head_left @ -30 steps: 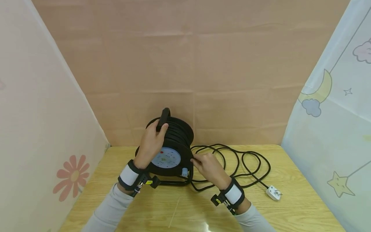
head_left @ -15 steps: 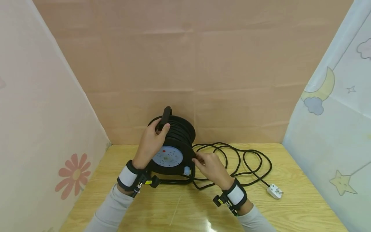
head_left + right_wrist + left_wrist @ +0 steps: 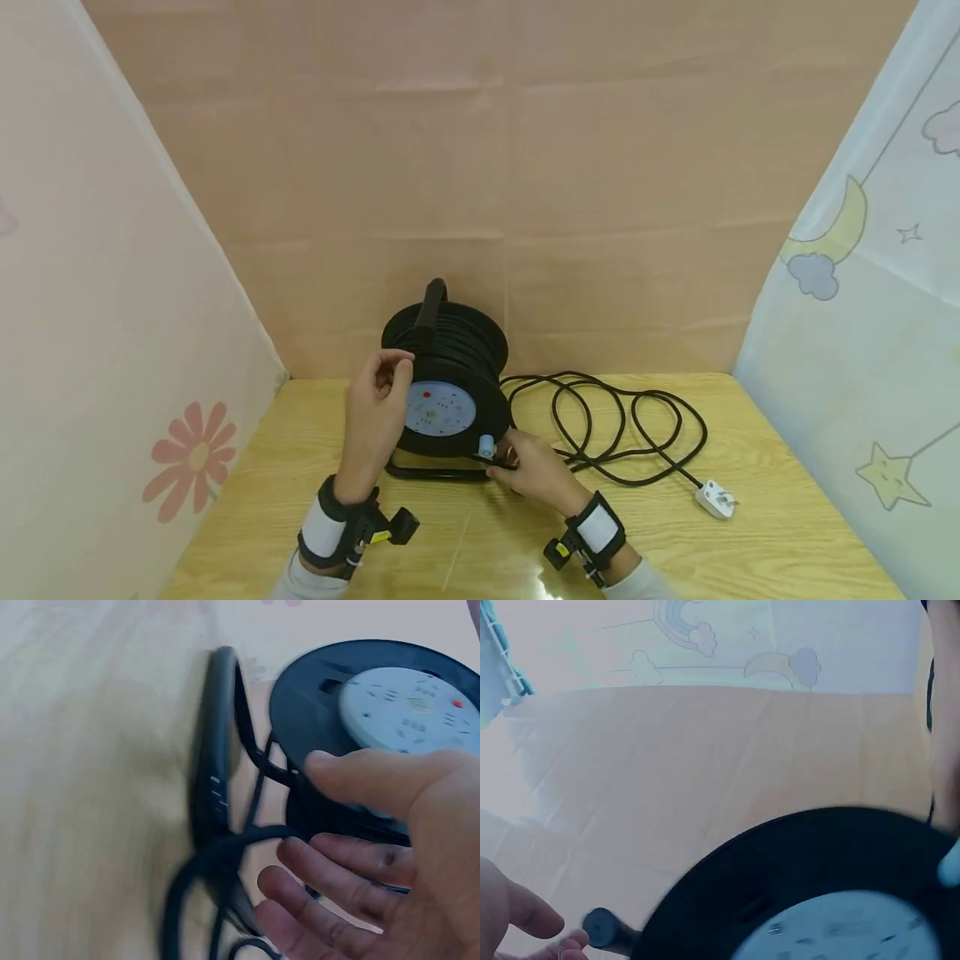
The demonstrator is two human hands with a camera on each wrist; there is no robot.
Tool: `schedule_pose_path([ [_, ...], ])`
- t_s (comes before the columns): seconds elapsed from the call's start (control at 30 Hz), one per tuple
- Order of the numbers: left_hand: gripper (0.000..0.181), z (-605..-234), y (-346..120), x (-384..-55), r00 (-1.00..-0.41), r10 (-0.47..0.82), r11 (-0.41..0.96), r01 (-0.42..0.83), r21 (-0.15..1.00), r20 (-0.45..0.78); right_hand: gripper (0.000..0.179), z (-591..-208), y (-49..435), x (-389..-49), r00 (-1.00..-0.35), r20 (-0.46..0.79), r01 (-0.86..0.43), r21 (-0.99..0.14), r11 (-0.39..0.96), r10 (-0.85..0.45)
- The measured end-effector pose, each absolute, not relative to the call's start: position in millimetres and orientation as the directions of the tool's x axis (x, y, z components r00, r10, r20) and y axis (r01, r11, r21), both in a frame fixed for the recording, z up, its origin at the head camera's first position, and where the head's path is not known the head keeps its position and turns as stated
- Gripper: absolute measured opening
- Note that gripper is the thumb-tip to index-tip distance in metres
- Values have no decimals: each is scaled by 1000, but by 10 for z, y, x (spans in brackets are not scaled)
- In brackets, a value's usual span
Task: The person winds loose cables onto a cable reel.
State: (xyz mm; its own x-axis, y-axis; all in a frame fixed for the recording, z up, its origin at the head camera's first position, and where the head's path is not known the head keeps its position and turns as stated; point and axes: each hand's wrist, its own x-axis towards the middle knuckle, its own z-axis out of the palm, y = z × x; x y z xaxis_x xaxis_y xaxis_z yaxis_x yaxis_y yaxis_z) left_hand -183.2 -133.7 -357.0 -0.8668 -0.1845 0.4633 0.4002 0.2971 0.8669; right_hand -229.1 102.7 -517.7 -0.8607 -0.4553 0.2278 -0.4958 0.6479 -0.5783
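A black cable reel (image 3: 491, 404) with a pale blue socket face (image 3: 441, 408) stands on its tube frame at the table's back. My left hand (image 3: 372, 417) is just in front of the reel's black handle (image 3: 427, 321), thumb and fingers loosely bent around nothing. Low at the reel's right side, beside the light blue knob (image 3: 486, 446), is my right hand (image 3: 540, 473). In the right wrist view its fingertips lie right at the black cord (image 3: 176, 892), with the thumb (image 3: 352, 774) apart from them, over the reel's rim.
Loose loops of cord (image 3: 705, 429) spread over the wooden table (image 3: 600, 550) to the right, ending in a white plug (image 3: 716, 500). Brown paper (image 3: 600, 208) hangs close behind the reel, and patterned sheets (image 3: 862, 350) stand on both sides.
My left hand has let go of the handle and drawn back toward me. The right hand has moved down from the reel's rim to beside the knob and cord.
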Motion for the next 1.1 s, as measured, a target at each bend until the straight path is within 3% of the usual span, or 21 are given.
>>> schedule_pose_path([
  [0.23,19,-4155,-1243,-1896,-935,-100,318,294,901,340,28,-5327,915,-2329,-884,279,-468,-534,704,-375],
  [0.4,32,-4473,-1092,-1949,-984,-10,373,163,913,180,31,-5407,884,-2353,-895,288,-443,-499,745,-339],
  [0.57,50,-4686,-961,-1977,-995,69,409,94,908,72,28,-5467,886,-2353,-871,321,-485,-431,761,-373],
  [0.8,55,-4829,-809,-2001,-995,94,375,71,924,39,15,-5519,936,-2335,-884,275,-467,-476,745,-379],
  [1.1,49,-4971,-686,-2033,-998,50,497,46,867,24,18,-5523,969,-2349,-882,291,-470,-512,719,-370],
])
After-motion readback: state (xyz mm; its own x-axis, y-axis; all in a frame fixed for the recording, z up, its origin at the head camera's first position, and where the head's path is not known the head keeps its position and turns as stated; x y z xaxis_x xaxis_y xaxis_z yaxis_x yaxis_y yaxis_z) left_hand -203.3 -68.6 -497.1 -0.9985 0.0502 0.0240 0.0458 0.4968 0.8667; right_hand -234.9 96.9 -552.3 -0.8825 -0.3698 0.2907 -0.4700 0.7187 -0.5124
